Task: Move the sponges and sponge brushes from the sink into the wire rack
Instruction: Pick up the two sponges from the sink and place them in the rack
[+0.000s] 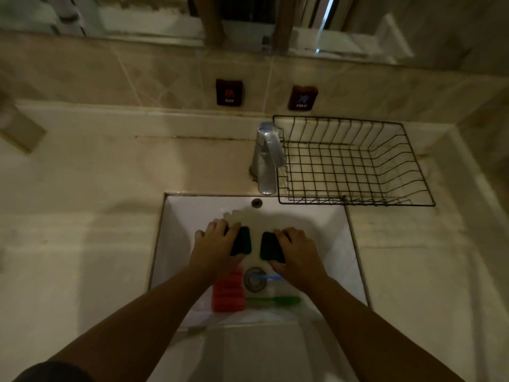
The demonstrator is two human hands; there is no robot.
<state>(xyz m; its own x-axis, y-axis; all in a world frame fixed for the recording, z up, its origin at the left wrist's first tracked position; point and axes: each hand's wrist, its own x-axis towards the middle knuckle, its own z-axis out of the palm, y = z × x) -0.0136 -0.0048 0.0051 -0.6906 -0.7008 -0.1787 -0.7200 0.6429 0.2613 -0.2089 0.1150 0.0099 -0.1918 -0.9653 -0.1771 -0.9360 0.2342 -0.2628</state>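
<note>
Two bare forearms are reaching forward from the bottom edge into a white sink (330, 230), which is serving as the landmark here. Nearest the viewer, at the sink's front, a red ribbed sponge (228, 295) is lying just left of the drain (254, 279). A green brush handle (272, 300) is lying along the front, and a blue brush handle (271, 277) is crossing the drain; their sponge heads are too dim to make out.

Just beyond the drain, the left hand (216, 248) is curling around a dark sponge (241, 241), fingers over its far end. The right hand (296, 252) is gripping a second dark sponge (271, 247) the same way. Taking one in each hand likely saves a trip. Whether the sponges are lifted or resting on the basin cannot be told, since the hands are covering much of them.

Behind the sink, a chrome faucet (266, 158) is standing at its back rim. To the faucet's right, the black wire rack (355, 164) is sitting on the counter, holding nothing visible, within easy reach. Farther back, two small dark signs reading hot (229, 92) and cold (302, 97) are fixed to the tiled wall.
</note>
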